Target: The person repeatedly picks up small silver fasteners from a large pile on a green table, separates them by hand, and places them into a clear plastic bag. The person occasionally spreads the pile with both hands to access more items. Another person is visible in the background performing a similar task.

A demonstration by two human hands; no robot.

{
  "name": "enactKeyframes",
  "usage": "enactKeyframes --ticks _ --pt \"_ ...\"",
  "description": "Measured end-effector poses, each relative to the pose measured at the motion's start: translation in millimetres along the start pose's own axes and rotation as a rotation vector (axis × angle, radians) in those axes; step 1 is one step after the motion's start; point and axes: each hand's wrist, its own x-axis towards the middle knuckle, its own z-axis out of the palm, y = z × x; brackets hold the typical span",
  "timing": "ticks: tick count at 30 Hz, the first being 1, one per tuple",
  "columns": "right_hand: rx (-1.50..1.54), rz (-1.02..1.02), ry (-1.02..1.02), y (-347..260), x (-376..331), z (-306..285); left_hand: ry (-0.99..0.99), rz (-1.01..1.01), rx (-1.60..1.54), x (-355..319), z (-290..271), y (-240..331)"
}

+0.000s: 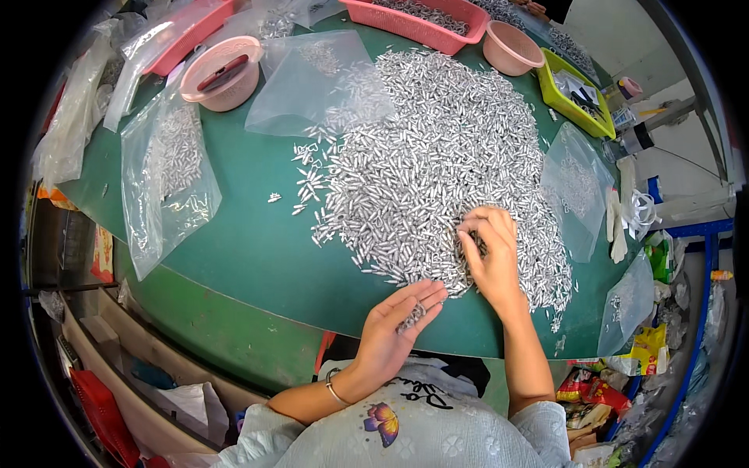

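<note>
A broad heap of small silvery metal pieces (437,148), slim and pointed, spreads over the green table (257,257). My left hand (394,321) is held palm up at the heap's near edge, fingers stretched out, with several small grey metal pieces (412,317) resting in the palm. To its right, my right hand (493,253) reaches into the near right of the heap. Its fingers are curled down with the thumb around some of the small metal pieces; the fingertips are partly hidden among them.
Clear plastic bags holding small parts lie left (175,156), behind (312,74) and right (577,187) of the heap. A pink bowl with a red-handled tool (222,90), another pink bowl (511,51), a pink basket (421,23) and a green basket (558,97) stand along the far side.
</note>
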Motion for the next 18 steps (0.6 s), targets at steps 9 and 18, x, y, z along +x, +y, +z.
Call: enactKeyframes --ticks 9,18 --pt "0.137 0.029 -0.077 -28.6 -1.8 0.2 0.091 0.059 -0.039 4.5 7.0 4.8" --pt "-0.126 -0.035 -0.086 -18.3 23.8 17.9 0.077 -0.037 -0.005 6.5 -5.8 -2.8"
